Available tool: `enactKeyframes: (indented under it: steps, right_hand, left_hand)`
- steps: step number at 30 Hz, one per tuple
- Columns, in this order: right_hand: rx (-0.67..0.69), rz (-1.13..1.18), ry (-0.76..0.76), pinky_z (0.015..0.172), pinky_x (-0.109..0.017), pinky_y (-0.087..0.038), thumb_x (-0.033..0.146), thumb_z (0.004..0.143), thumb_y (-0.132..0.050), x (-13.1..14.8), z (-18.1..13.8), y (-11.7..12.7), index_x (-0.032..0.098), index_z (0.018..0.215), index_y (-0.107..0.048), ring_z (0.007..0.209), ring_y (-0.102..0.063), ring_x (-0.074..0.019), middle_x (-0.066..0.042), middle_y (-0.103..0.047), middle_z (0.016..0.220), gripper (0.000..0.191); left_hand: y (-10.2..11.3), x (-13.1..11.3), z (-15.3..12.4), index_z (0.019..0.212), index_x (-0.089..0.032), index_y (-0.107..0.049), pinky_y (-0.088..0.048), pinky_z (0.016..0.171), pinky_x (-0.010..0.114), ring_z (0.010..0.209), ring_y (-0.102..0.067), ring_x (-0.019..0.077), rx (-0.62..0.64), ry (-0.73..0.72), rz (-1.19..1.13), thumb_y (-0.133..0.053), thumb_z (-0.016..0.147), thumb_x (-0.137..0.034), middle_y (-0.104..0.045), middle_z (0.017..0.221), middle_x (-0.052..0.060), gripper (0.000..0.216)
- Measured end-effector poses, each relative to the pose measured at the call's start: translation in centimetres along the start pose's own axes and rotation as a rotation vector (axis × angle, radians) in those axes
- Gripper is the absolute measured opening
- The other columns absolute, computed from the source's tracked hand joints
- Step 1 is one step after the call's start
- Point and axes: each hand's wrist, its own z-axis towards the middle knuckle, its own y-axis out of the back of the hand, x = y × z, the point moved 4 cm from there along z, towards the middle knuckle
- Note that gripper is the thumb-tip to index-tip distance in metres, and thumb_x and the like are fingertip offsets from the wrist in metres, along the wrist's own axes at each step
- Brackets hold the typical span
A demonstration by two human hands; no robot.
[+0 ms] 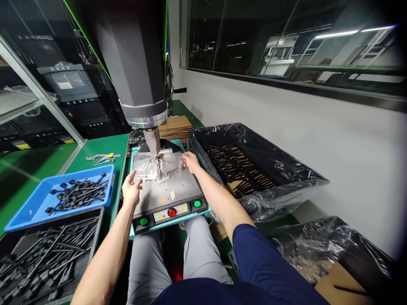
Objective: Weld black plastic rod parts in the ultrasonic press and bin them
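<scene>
A thin, clear plastic film [144,164], perhaps a bag, stretches across the front of a small metal fixture on the machine's steel plate [155,195]. My left hand [132,189] pinches its left end between thumb and fingers. At the other end, my right hand [190,162] is closed on the film near the back right of the plate. Above the fixture, a metal press head [152,140] points down from the machine's big grey body [136,63]. The film's glare makes the parts behind it hard to make out.
On the left are a blue tray [30,212] of black rod-like parts and a dark tray [97,231] of long ones. A plastic-lined bin [286,169] of thin parts stands right. Green buttons [197,203] flank a red button [171,212] in front.
</scene>
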Motion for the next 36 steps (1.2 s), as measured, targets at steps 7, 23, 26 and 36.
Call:
enactKeyframes:
  steps: [7,23,26,36]
  right_hand:
    - [0.002,-0.029,-0.047,0.036,-0.016,-0.028,0.019,0.078,-0.066,0.0,-0.8,-0.4,0.018,0.078,-0.055,0.038,-0.045,-0.0048,0.003,-0.064,0.064,0.011]
    - [-0.202,-0.447,0.221,0.100,-0.041,-0.046,0.029,0.084,-0.062,-1.6,-7.1,4.5,0.019,0.108,-0.066,0.111,-0.063,-0.0242,-0.012,-0.070,0.113,0.026]
    - [-0.212,-0.672,0.418,0.104,-0.045,-0.044,0.030,0.089,-0.052,-3.4,-13.2,6.8,0.018,0.116,-0.064,0.116,-0.059,-0.0259,-0.015,-0.066,0.120,0.031]
    - [-0.071,-0.935,0.240,0.113,-0.055,-0.032,0.036,0.086,-0.056,-11.8,-19.6,10.9,0.018,0.150,-0.031,0.138,-0.037,-0.0340,-0.020,-0.039,0.148,0.071]
  left_hand:
    - [0.9,-0.1,1.8,0.116,-0.021,-0.068,-0.039,0.043,0.013,0.065,-0.064,0.0078,0.026,0.008,0.037,-0.072,0.066,-0.006,-0.056,0.139,0.013,0.052]
    - [7.0,2.2,-1.8,0.143,-0.028,-0.038,-0.058,0.075,0.026,0.091,-0.069,0.0154,-0.254,0.137,0.007,-0.068,0.080,-0.020,-0.061,0.119,0.010,0.070]
    - [10.5,4.5,-5.9,0.133,-0.021,-0.047,-0.052,0.096,0.032,0.110,-0.062,0.0183,-0.468,-0.014,0.222,-0.068,0.081,-0.025,-0.060,0.123,0.011,0.056]
    - [11.7,10.6,-11.0,0.124,-0.025,-0.058,-0.035,0.112,0.045,0.126,-0.051,0.0319,-0.040,-0.013,0.732,-0.081,0.067,-0.045,-0.056,0.130,0.013,0.065]
